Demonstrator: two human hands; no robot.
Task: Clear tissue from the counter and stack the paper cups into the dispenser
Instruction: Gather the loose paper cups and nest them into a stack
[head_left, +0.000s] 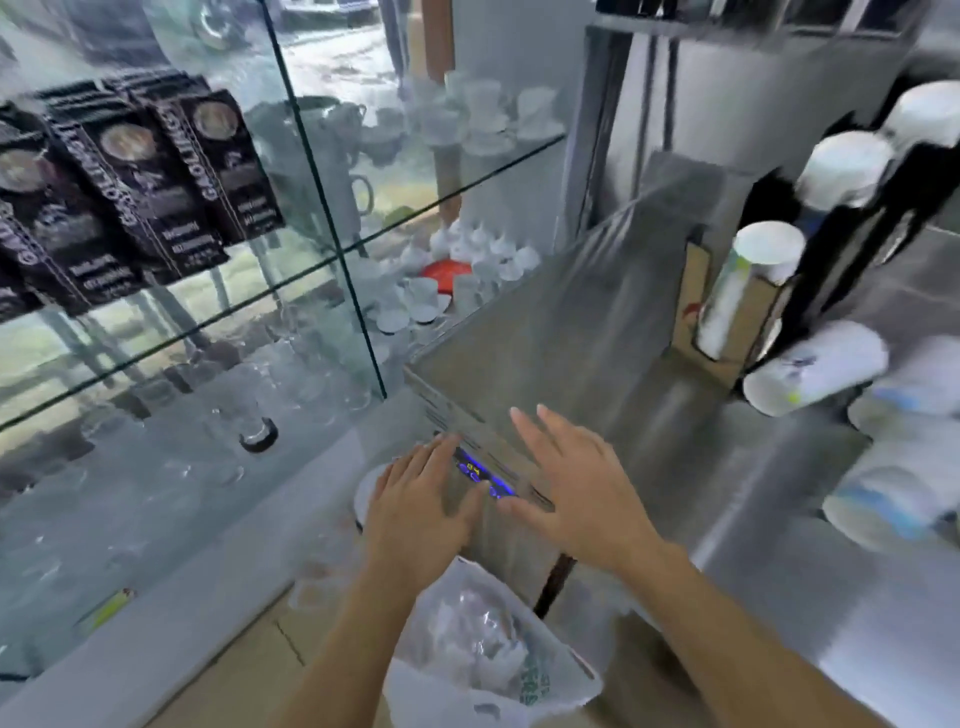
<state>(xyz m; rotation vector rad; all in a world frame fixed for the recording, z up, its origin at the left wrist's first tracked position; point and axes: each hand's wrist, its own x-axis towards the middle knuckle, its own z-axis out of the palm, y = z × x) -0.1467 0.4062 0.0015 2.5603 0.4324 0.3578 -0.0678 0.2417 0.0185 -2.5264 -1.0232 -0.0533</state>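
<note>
Both hands hover empty, fingers spread flat, over the front edge of a brushed-steel counter unit: the left hand beside its blue-lit display, the right hand just right of it. Directly below the hands, a translucent plastic bag holds crumpled white tissue. Right of the unit, blurred white paper cups lie on their sides beside a black cup dispenser with stacked cups in its tubes. Left of the unit, a glass display case holds dark coffee bags and white porcelain cups.
</note>
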